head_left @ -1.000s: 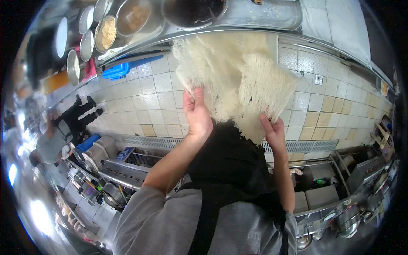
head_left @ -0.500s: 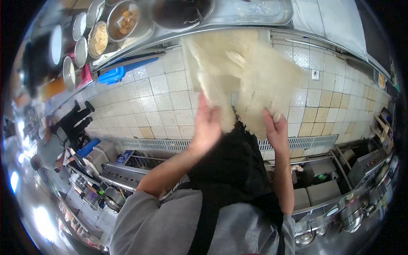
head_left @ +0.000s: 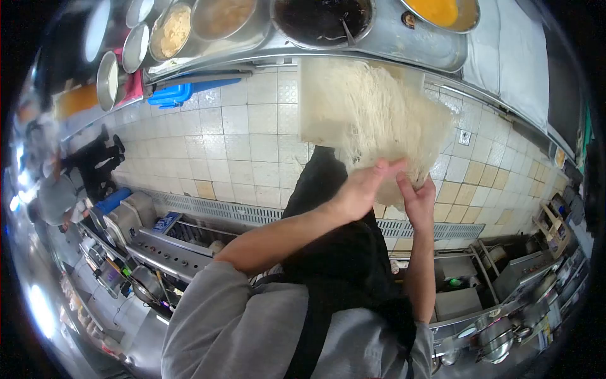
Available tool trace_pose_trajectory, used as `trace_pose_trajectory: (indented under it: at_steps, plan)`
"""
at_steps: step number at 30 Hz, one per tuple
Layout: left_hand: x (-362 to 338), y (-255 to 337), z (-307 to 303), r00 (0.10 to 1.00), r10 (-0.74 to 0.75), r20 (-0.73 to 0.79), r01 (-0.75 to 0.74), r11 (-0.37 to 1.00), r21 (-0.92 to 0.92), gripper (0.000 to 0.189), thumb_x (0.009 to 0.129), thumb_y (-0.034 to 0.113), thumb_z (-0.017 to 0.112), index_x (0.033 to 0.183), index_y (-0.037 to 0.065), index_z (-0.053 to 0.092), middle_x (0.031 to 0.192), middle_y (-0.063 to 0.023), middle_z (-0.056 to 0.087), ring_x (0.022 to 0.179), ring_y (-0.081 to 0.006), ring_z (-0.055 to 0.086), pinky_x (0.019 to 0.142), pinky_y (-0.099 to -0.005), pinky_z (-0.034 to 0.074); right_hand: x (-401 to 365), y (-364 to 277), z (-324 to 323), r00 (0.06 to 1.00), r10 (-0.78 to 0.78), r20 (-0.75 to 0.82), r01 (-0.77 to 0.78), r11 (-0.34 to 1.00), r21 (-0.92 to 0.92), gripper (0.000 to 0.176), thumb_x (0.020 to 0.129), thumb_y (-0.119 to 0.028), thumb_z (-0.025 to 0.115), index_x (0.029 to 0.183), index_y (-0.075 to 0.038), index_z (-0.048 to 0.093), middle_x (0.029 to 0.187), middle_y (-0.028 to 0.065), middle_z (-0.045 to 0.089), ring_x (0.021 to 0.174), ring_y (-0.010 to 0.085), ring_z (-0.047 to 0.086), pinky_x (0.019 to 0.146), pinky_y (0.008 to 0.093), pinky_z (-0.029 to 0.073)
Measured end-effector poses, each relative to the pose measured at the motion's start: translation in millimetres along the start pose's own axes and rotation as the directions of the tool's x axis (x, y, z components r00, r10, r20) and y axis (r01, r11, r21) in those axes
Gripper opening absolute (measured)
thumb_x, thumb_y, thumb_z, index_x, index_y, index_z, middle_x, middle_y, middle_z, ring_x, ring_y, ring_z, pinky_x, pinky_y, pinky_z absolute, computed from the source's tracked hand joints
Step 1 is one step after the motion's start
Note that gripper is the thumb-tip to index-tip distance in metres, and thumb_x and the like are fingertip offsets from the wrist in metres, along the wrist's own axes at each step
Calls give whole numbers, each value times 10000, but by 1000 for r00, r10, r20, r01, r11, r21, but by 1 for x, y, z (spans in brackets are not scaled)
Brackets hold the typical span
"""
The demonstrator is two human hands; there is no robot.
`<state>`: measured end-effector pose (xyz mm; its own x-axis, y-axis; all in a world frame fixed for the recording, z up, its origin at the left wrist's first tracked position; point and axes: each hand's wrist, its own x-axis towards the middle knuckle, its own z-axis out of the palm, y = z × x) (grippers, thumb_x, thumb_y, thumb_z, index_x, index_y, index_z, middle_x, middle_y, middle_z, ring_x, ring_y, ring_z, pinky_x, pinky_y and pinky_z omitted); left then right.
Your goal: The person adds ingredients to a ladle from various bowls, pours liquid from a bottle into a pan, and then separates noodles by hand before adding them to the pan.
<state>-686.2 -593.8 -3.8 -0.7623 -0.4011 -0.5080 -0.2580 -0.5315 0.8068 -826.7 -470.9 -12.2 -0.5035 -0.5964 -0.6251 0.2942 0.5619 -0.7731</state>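
A broad, pale bundle of fine strands (head_left: 379, 107), resembling thin noodles, hangs from my hands and spreads over a pale plastic bin (head_left: 310, 129). My right hand (head_left: 416, 197) pinches the near end of the bundle between thumb and fingers. Right beside it, my left hand (head_left: 363, 189) is closed at the same end, its fingertips almost meeting the right hand. The strands hide part of the bin and some of the left fingers.
Along the counter stand a bowl of dark liquid (head_left: 322, 22) with a spoon, a bowl of orange liquid (head_left: 442, 11), and a bowl of yellowish paste (head_left: 172, 31). A blue object (head_left: 169, 96) sits below the counter edge. Another person (head_left: 63, 186) is at far left.
The two pale pieces, one in each hand, are now together as one bundle. My left hand has moved right, up to my right hand. The view has shifted left.
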Motion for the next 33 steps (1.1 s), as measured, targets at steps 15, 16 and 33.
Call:
trace_pose_trajectory:
  at_steps: [15, 16, 33]
  plan:
    - [181, -48, -151, 975, 37, -219, 192, 353, 916, 495, 828, 80, 624, 1288, -54, 502, 1253, -282, 580, 1143, -415, 573, 992, -421, 473, -71, 1, -49, 982, 25, -185, -30, 999, -26, 335, 858, -151, 762, 1117, 25, 641, 1017, 63, 704, 907, 124, 629, 825, 288, 499]
    - [189, -37, -152, 920, 81, -384, 278, 555, 784, 472, 836, 83, 630, 1275, -52, 521, 1217, -261, 606, 1094, -399, 596, 960, -429, 485, -79, -1, -50, 974, 70, -217, -44, 992, 120, 366, 842, -146, 772, 1131, 31, 632, 1032, 79, 699, 917, 145, 641, 828, 291, 502]
    - [169, -58, -56, 823, -17, -568, 94, 990, 106, 579, 870, 276, 738, 1228, -125, 521, 1180, -193, 642, 1056, -225, 629, 879, -323, 495, -71, 37, -39, 899, 179, -401, 77, 835, 544, 371, 855, -58, 722, 1196, 28, 604, 1104, 109, 681, 952, 184, 647, 859, 322, 515]
